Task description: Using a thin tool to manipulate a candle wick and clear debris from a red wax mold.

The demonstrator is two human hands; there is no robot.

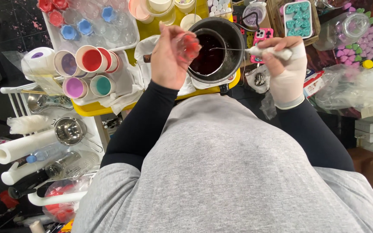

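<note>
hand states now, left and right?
Left hand: closed on a small clear cup with red inside.
Right hand: gloved, closed on a white-handled spoon over the pot.

Left hand (169,58) raised, bare, fingers curled shut in a grip, black sleeve to the wrist. Right hand (286,69) gloved white, clenched in a pinch, forearm angled inward.

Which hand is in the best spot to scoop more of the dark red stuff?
The right hand. It already holds the thin metal spoon reaching over the round black pot; the left hand is busy holding the small clear cup.
</note>
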